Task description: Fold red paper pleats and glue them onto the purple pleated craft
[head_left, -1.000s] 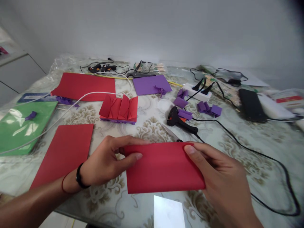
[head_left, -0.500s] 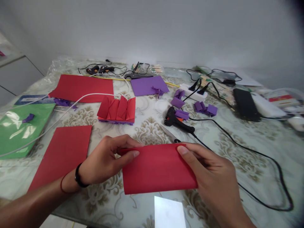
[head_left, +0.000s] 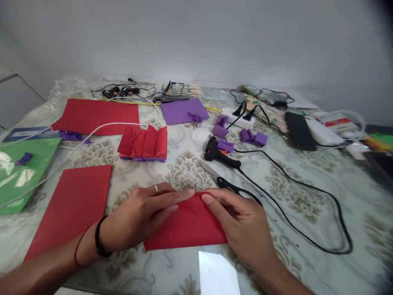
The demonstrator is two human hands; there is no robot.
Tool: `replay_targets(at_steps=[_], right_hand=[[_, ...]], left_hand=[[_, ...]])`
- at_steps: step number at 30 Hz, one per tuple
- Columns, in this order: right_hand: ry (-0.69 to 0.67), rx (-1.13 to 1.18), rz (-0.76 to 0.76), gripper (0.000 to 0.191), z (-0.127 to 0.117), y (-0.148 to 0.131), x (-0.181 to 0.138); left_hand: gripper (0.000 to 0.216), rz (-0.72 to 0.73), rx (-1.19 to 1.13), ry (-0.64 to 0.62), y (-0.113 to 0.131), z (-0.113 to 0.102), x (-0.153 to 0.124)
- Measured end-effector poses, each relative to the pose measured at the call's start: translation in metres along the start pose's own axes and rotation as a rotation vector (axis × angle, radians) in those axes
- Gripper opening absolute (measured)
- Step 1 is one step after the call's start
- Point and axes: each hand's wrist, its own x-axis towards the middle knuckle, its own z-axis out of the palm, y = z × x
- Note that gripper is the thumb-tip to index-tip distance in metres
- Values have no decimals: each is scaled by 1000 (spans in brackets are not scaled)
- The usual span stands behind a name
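Observation:
Between my hands is a folded sheet of red paper [head_left: 187, 227], its fold or top edge lying away from me. My left hand [head_left: 143, 217] has its thumb and fingers closed at the upper left of the sheet, the index finger stretched along the top edge. With thumb and fingers pinched, my right hand [head_left: 245, 225] grips the upper right corner. Black-handled scissors [head_left: 235, 187] lie just beyond my right hand. To the left of my left hand rests another red sheet [head_left: 73, 200].
A black glue gun [head_left: 219, 155] lies beyond the scissors, its cable looping right. Pleated red pieces [head_left: 143, 141] sit mid-table. Farther back are a purple sheet [head_left: 184, 111], a large red sheet [head_left: 98, 116] and a white power strip [head_left: 239, 119]. A green pack [head_left: 27, 172] is at left.
My hands have come closer together along the sheet's top edge, and my left index finger now reaches along it. The view has shifted, showing more of the scissors.

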Motion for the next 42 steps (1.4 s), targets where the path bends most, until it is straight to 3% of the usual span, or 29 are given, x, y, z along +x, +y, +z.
replay_targets(at_steps=[6, 11, 16, 25, 31, 37, 42], right_hand=[[-44, 15, 12, 15, -1, -1, -2], [-123, 142, 136, 17, -1, -2, -1], [-250, 286, 254, 27, -3, -2, 3], [-165, 176, 210, 30, -4, -1, 0], [-191, 328, 257, 26, -6, 2, 5], [-159, 316, 274, 26, -8, 5, 7], [-233, 514, 344, 29, -7, 6, 9]], left_hand=[[45, -37, -30, 10, 2, -5, 1], [44, -71, -33, 8, 4, -6, 2], [45, -150, -46, 165, 7, -8, 4], [41, -235, -81, 222, 6, -9, 4], [40, -305, -59, 301, 4, -10, 2], [40, -348, -96, 324, 4, -12, 1], [38, -418, -134, 404, 6, -13, 4]])
